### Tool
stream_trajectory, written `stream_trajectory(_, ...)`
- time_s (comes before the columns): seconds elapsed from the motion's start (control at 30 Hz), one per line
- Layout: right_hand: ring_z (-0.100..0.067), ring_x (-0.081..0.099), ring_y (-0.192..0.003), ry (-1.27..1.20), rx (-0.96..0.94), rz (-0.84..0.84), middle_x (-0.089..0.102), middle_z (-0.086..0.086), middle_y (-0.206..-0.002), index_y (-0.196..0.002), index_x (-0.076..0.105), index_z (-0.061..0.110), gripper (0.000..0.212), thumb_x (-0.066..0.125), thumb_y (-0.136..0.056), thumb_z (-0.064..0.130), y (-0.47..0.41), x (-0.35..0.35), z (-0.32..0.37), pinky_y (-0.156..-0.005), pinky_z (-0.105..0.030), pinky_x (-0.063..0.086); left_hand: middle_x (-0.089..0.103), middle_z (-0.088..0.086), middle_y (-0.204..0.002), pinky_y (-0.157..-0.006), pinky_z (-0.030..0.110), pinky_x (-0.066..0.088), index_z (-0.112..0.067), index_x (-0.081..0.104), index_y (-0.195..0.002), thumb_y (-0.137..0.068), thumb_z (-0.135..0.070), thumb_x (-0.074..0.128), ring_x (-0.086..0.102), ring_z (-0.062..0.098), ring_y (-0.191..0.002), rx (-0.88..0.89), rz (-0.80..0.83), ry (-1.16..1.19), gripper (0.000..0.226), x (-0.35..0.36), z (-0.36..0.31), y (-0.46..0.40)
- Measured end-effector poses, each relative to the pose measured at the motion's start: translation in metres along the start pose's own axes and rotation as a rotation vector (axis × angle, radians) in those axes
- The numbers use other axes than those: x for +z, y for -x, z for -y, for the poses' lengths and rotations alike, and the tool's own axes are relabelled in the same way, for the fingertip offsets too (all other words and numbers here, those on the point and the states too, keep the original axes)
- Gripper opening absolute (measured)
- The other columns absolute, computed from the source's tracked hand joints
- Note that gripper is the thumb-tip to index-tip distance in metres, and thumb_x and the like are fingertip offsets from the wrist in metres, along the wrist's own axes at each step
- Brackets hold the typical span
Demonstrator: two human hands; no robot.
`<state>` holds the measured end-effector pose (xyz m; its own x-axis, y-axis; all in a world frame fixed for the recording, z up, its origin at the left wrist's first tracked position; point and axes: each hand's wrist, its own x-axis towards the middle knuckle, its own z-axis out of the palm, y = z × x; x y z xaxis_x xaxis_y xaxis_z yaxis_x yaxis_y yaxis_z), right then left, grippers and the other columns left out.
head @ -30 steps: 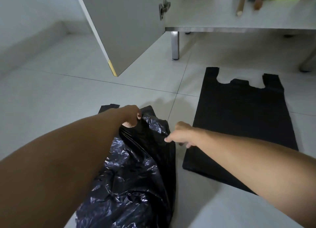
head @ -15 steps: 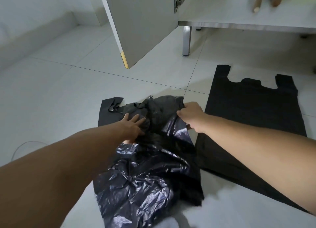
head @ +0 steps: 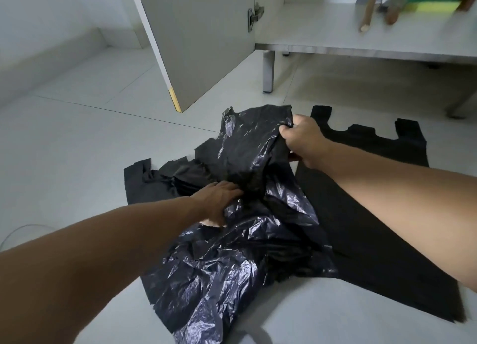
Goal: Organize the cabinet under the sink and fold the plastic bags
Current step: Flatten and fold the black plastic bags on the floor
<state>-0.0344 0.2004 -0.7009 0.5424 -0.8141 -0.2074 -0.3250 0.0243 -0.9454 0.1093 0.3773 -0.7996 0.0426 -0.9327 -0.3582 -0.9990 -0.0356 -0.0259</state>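
A crumpled, glossy black plastic bag [head: 232, 266] lies on the white tiled floor in front of me. My right hand [head: 302, 140] grips its upper edge and holds that part lifted off the floor. My left hand [head: 219, 202] reaches into the folds in the bag's middle, its fingertips hidden by the plastic. A second black bag [head: 374, 214] with cut-out handles lies spread flat to the right, partly under the crumpled one. Another flat black piece [head: 139, 178] shows at the left under the crumpled bag.
The open cabinet door [head: 196, 42] hangs just beyond the bags. The cabinet floor [head: 322, 26] stands on metal legs [head: 268, 73] and holds wooden handles [head: 367, 11] and a green-yellow sponge [head: 428, 4]. A thin cable [head: 18, 232] lies at the left.
My right hand has lifted the bag's upper edge up and to the right. My left hand has slid further in among the folds. The view has shifted closer.
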Motion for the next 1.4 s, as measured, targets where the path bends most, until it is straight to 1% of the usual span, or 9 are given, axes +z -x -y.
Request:
stream_trajectory(0.17, -0.025, 0.061, -0.088, 0.173, -0.087, -0.225, 0.061, -0.013, -0.105, -0.112, 0.06, 0.002, 0.022, 0.051, -0.1, 0.017, -0.015, -0.034, 0.006, -0.061, -0.027, 0.051, 0.052, -0.001, -0.135, -0.104, 0.037, 0.041, -0.024, 0.057, -0.129, -0.089, -0.026, 0.06, 0.044, 0.02, -0.128, 0.087, 0.082, -0.301, 0.04, 0.004, -0.005, -0.007)
stream_trajectory(0.3, -0.027, 0.059, -0.099, 0.168, -0.111, -0.279, 0.061, -0.011, -0.108, -0.11, 0.06, 0.015, 0.017, 0.051, -0.098, 0.023, -0.028, -0.065, 0.008, -0.082, -0.033, 0.05, 0.05, 0.001, -0.137, -0.102, 0.038, 0.041, -0.017, 0.054, -0.13, -0.09, -0.025, 0.064, 0.042, 0.022, -0.13, -0.051, 0.394, -0.423, 0.042, -0.003, 0.003, 0.001)
stream_trajectory(0.47, -0.02, 0.05, -0.086, 0.179, -0.113, -0.356, 0.051, -0.005, -0.092, -0.08, 0.048, 0.02, 0.016, 0.05, -0.096, 0.019, -0.033, -0.107, 0.004, -0.068, -0.029, 0.043, 0.056, 0.011, -0.135, -0.096, 0.032, 0.048, -0.007, 0.05, -0.137, -0.089, -0.011, 0.056, 0.055, 0.028, -0.121, -0.312, 0.355, -0.024, 0.049, -0.023, -0.01, -0.015)
stream_trajectory(0.67, -0.023, 0.057, -0.092, 0.099, -0.015, -0.431, 0.057, -0.006, -0.097, -0.1, 0.059, 0.018, 0.015, 0.046, -0.097, 0.01, -0.034, -0.153, -0.019, -0.079, -0.035, 0.053, 0.059, 0.017, -0.124, -0.077, 0.033, 0.047, 0.001, 0.054, -0.125, -0.098, -0.015, 0.042, 0.059, 0.034, -0.113, -0.495, 0.113, 0.411, 0.034, -0.046, -0.066, -0.052)
stream_trajectory(0.97, -0.023, 0.059, -0.105, 0.059, 0.064, -0.574, 0.06, -0.006, -0.112, -0.127, 0.059, 0.011, 0.03, 0.049, -0.1, 0.019, -0.023, -0.223, -0.075, -0.082, -0.029, 0.046, 0.049, 0.015, -0.13, -0.099, 0.037, 0.046, -0.005, 0.041, -0.136, -0.077, -0.047, 0.075, 0.049, 0.03, -0.12, -0.663, 0.071, 0.621, 0.08, -0.019, -0.12, -0.099)
stream_trajectory(1.1, -0.017, 0.055, -0.086, -0.137, 0.432, -0.419, 0.056, 0.0, -0.111, -0.133, 0.052, 0.014, 0.055, 0.063, -0.092, 0.048, -0.002, -0.228, -0.099, -0.077, -0.035, 0.05, 0.034, 0.018, -0.141, -0.11, 0.04, 0.035, -0.002, 0.022, -0.145, -0.078, -0.045, 0.077, 0.035, 0.032, -0.131, -0.696, 0.049, 0.576, 0.097, -0.012, -0.132, -0.111)
stream_trajectory(1.2, -0.021, 0.051, -0.111, -0.013, 0.566, -0.216, 0.052, -0.001, -0.126, -0.132, 0.053, 0.009, 0.058, 0.077, -0.084, 0.03, 0.021, -0.221, -0.132, -0.084, -0.038, 0.047, 0.034, 0.016, -0.14, -0.107, 0.04, 0.037, -0.004, 0.024, -0.144, -0.073, -0.049, 0.079, 0.035, 0.032, -0.131, -0.726, 0.028, 0.524, 0.1, -0.006, -0.132, -0.112)
stream_trajectory(1.3, -0.023, 0.058, -0.096, 0.081, 0.646, -0.171, 0.063, -0.01, -0.121, -0.107, 0.062, 0.004, 0.035, 0.081, -0.078, 0.01, 0.037, -0.214, -0.165, -0.078, -0.038, 0.052, 0.033, 0.016, -0.141, -0.105, 0.044, 0.037, -0.007, 0.026, -0.142, -0.068, -0.054, 0.081, 0.033, 0.033, -0.132, -0.789, 0.014, 0.493, 0.104, -0.002, -0.133, -0.111)
stream_trajectory(1.4, -0.029, 0.055, -0.108, 0.109, 0.645, -0.225, 0.057, -0.015, -0.123, -0.129, 0.05, 0.002, 0.057, 0.078, -0.078, 0.0, 0.042, -0.213, -0.182, -0.082, -0.043, 0.051, 0.034, 0.017, -0.138, -0.104, 0.042, 0.038, -0.006, 0.025, -0.141, -0.065, -0.053, 0.083, 0.035, 0.034, -0.13, -0.805, 0.013, 0.508, 0.107, -0.003, -0.131, -0.113)
